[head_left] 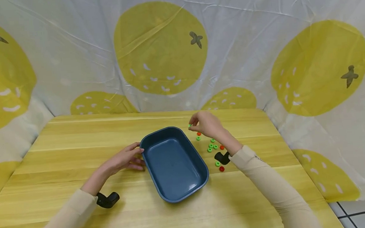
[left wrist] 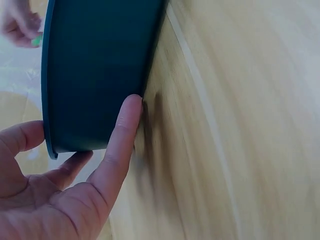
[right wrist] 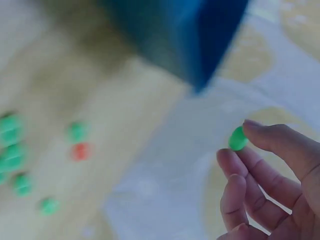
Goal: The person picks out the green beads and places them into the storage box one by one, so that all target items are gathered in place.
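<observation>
Right grip (head_left: 206, 123) pinches green ring (right wrist: 238, 139), clear of tray (head_left: 176, 167); relaxed left grip (head_left: 125, 159) touches rim (head_left: 174, 201).

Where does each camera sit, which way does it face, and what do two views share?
Head: worn on the head, facing forward and down at the blue tray; left hand, right hand and sleeves show.
Left wrist: worn there, facing the tray's outer wall; left hand near, right hand partly visible.
Right wrist: worn there, facing the right hand's pinched green ring; only that hand shows.
Head and right wrist views share the tray, green ring and loose rings.
</observation>
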The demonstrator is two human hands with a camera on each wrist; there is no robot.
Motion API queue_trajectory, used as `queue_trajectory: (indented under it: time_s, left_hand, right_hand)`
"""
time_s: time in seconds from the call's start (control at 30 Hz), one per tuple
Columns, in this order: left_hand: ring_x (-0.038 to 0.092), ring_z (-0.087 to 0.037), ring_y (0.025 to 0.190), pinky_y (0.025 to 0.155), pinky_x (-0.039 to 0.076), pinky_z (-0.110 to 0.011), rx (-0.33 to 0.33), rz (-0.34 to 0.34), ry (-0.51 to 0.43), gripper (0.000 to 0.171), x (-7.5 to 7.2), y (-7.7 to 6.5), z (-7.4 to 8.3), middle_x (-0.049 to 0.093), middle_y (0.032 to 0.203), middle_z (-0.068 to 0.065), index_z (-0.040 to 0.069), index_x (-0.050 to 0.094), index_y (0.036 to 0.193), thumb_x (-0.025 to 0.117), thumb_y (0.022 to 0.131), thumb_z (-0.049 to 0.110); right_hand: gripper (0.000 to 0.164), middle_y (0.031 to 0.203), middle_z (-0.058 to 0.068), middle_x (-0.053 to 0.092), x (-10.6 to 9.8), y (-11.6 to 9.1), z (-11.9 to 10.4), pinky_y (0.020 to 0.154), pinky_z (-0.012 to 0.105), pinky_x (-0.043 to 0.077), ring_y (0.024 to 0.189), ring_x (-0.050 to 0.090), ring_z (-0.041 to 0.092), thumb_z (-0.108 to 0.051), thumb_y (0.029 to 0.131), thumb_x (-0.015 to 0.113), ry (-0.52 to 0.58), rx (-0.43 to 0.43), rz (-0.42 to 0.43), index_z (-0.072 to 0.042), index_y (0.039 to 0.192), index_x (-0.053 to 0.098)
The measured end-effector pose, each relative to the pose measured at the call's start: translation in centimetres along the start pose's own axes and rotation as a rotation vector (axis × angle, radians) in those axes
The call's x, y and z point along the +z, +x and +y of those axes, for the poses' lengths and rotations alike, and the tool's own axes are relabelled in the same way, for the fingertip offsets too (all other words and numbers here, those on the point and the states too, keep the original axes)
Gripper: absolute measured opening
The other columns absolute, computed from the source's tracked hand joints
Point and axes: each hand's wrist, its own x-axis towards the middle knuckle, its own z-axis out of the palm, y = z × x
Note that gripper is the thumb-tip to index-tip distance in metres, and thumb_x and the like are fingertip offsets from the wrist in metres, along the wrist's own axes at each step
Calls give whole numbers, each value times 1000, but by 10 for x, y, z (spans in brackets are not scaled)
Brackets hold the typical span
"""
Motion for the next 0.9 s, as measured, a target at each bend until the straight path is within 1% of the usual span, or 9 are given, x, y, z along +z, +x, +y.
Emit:
queue_trajectory:
  time_s: [0.07,0.17,0.27,0.4,0.5,0.6,0.67,0.8,0.9]
  left_hand:
    - [66,-23,92,84,56,-45,21,4,0,57,0,0,-3,45,127,-32,-1,9,147,36,102,23]
    - [66,-22,91,83,56,-45,40,23,3,55,1,1,-6,45,126,-32,0,11,147,35,102,23]
    - [66,-22,92,84,56,-45,54,40,10,57,2,2,-9,45,128,-33,2,13,147,36,102,27]
    - [66,-23,96,85,56,-43,52,83,22,58,4,4,-14,41,134,-32,4,15,148,38,101,31]
    - [66,-24,99,85,56,-41,51,118,31,59,7,6,-16,39,138,-31,6,17,148,38,101,33]
    - [66,-27,101,85,56,-40,70,125,29,59,9,7,-18,37,140,-31,6,17,149,37,101,34]
    - [66,-29,101,84,56,-40,81,126,22,59,11,7,-19,36,141,-31,5,17,148,37,101,35]
    - [65,-29,101,84,56,-40,88,125,11,60,11,6,-20,32,143,-31,4,17,148,37,101,36]
    - [65,-29,103,84,56,-40,88,126,11,60,11,5,-19,31,145,-31,4,16,148,36,101,35]
  right_hand:
    - [19,90,0,71,-5,5,-16,64,27,51,76,64,14,-30,84,70,29,-31,-4,-15,96,71]
    - [18,90,-1,72,-1,12,-38,69,27,52,80,65,12,-29,84,70,49,-101,-26,-16,97,71]
    - [17,89,-3,72,14,21,-57,70,25,52,82,65,10,-28,84,71,28,-164,-70,-16,96,72]
    - [14,88,-4,70,43,34,-77,65,22,51,79,62,9,-27,83,71,-61,-222,-142,-18,94,72]
    - [13,89,-4,68,67,40,-84,63,22,50,78,61,10,-27,83,71,-145,-247,-194,-18,93,72]
    - [11,88,-5,67,88,42,-89,61,23,50,76,61,10,-27,84,71,-221,-265,-231,-19,91,71]
    - [9,85,-5,66,98,43,-91,59,23,49,73,60,11,-25,83,71,-253,-273,-248,-18,89,70]
    - [9,80,-4,64,109,44,-94,54,23,45,68,58,11,-23,82,72,-278,-287,-260,-17,83,66]
    - [10,81,-4,63,110,43,-94,55,22,45,69,58,10,-24,82,72,-285,-290,-254,-17,84,64]
